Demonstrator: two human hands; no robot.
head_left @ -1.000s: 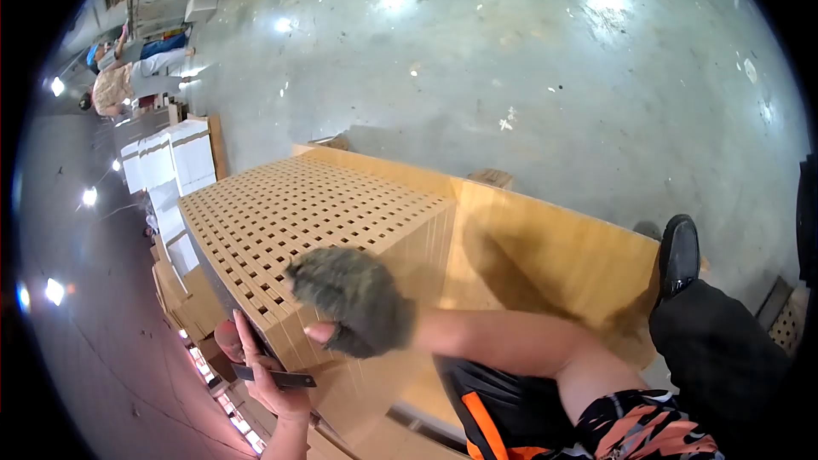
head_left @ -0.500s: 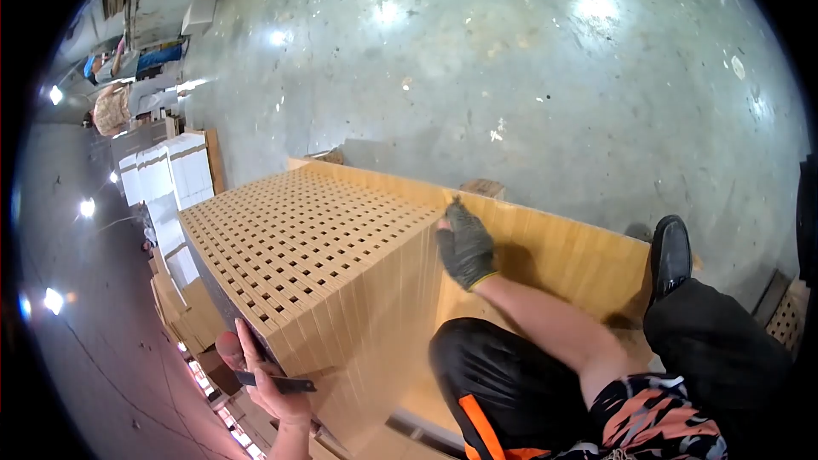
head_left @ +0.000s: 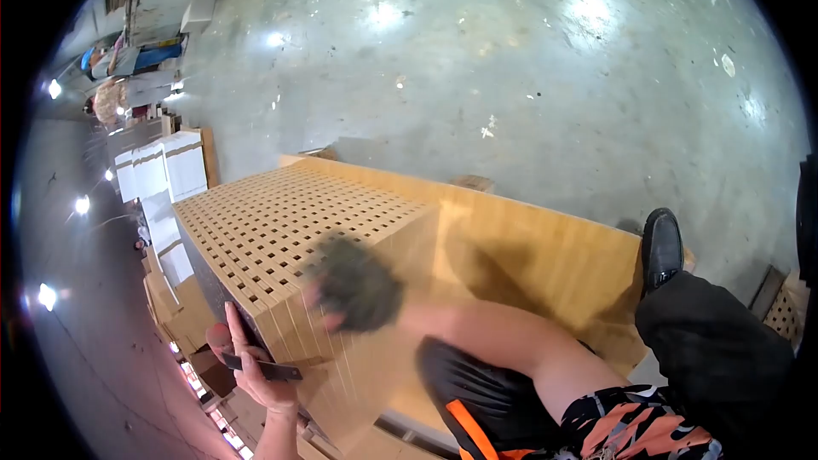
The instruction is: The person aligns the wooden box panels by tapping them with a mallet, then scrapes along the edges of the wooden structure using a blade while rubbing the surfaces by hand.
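A stack of light wooden slat panels pierced by rows of square holes [head_left: 256,234] stands in front of me, its plain side facing my knees. Beside its near left corner, my left hand [head_left: 260,375], bare, is closed round a dark flat strip [head_left: 277,370], with one finger stretched along the panel edge. A rounded reddish-brown piece [head_left: 219,338] shows at those fingers; its kind is unclear. My right hand [head_left: 358,283], in a dark grey glove, is over the front upper edge of the stack. Motion smears its fingers, so their grip is hidden.
A smooth yellowish wooden board [head_left: 528,238] runs along the right side of the stack. My black shoe [head_left: 662,243] rests near its end. White wrapped packs [head_left: 183,166] stand beyond, and people [head_left: 111,98] are in the background. Concrete floor [head_left: 443,51] lies to the right.
My right hand has left the corner by the yellowish board and swung across to the front edge of the stack. My left hand keeps its place and still grips the dark strip.
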